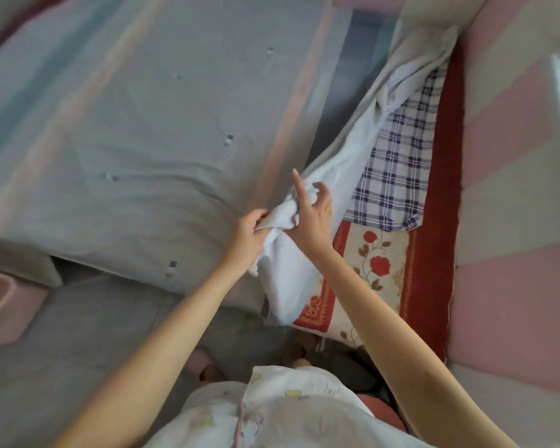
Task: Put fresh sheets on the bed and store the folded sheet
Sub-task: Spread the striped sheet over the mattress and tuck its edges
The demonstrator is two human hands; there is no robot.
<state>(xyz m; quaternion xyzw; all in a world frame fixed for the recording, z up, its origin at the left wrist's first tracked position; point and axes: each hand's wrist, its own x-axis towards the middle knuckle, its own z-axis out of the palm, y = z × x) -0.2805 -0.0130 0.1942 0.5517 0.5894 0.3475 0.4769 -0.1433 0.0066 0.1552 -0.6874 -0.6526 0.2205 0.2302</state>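
- Nearest the camera is the person's pale patterned garment (272, 412), with bare forearms reaching forward from it.
- Below it, toes (207, 371) show on the grey floor (78, 334), and a pink mat (4, 308) lies at the left edge.
- The left hand (246, 239) is closed on a bunched corner of the white sheet (285, 273), fingers curled tight around the cloth.
- The right hand (314, 218) touches the same bunch from the other side; its forefinger points up and the other fingers are loosely spread, with only part of the hand against the cloth, so I cannot tell whether it truly grips.
- The sheet hangs from both hands over the near corner of the bed and runs away up the right side of the mattress toward the far end.
- Just right of the sheet lies a blue checked cloth (398, 163) over a cream blanket with red flowers (372, 263) and a dark red border.
- To the left spreads the grey mattress (136, 130), bare, with small tufts and faint pink stripes.
- Farthest right is a pink and cream striped surface (514, 189).
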